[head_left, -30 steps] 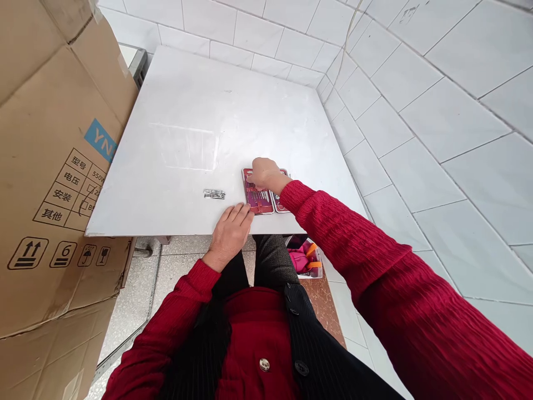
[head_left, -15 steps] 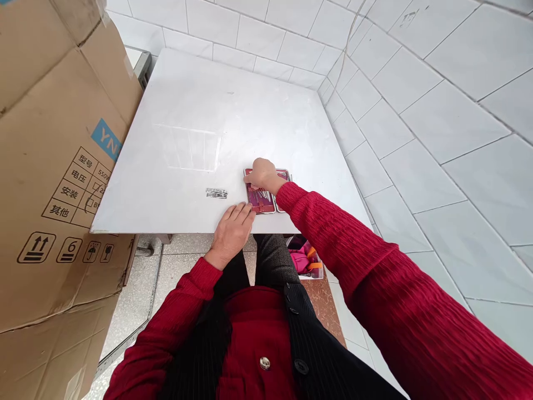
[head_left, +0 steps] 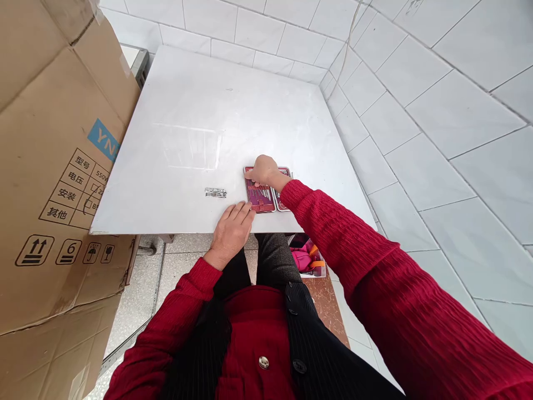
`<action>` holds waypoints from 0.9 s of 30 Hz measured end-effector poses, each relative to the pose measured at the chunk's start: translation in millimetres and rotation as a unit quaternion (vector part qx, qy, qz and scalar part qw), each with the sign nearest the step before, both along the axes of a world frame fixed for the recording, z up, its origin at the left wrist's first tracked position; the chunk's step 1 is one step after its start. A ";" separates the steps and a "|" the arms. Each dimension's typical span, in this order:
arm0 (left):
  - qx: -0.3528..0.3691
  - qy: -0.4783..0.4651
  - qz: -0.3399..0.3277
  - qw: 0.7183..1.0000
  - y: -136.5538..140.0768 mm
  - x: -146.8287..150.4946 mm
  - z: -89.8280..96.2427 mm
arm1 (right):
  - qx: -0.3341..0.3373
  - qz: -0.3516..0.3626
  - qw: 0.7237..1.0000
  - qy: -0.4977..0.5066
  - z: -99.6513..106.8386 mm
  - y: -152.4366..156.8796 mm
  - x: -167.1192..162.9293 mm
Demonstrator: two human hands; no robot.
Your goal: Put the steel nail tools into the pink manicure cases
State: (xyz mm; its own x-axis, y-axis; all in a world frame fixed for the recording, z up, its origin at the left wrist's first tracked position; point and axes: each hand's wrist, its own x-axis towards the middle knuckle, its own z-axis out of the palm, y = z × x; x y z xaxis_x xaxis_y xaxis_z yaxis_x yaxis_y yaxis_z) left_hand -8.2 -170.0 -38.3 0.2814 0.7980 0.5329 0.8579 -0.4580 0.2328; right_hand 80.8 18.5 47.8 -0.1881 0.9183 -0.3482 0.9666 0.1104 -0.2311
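A dark red manicure set case (head_left: 261, 204) lies open on the white table near its front edge, with several slim metal tools in its left half. Over the upper part of that half is my right hand (head_left: 265, 169), its fingers curled closed; whatever they pinch is hidden beneath the hand. My left hand (head_left: 233, 226) rests on the table's front edge with the fingers stretched out, the fingertips at the lower left corner of the case. To the left of the case, silver nail clippers (head_left: 215, 192) lie on the tabletop.
A large cardboard box (head_left: 50, 183) stands along the left side of the white table (head_left: 266, 111). Tiled walls (head_left: 408, 122) border its back and right. Below the front edge, a container holding pink and orange items (head_left: 306, 258) sits to the right of my legs.
My right hand has shifted very slightly up and to the right over the case. The left hand stays in place, and the camera view has tilted a little.
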 end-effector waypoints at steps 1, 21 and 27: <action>0.000 0.000 0.001 1.000 -0.1 0.0 0.4 | -0.009 -0.009 1.000 0.011 -0.8 1.5 0.1; -0.002 0.001 0.008 1.000 -1.3 0.9 0.8 | 0.024 0.045 0.998 0.032 4.1 5.5 4.6; -0.007 0.011 0.006 1.000 -1.5 0.5 3.0 | 0.009 0.060 0.998 -0.009 5.2 9.6 -2.4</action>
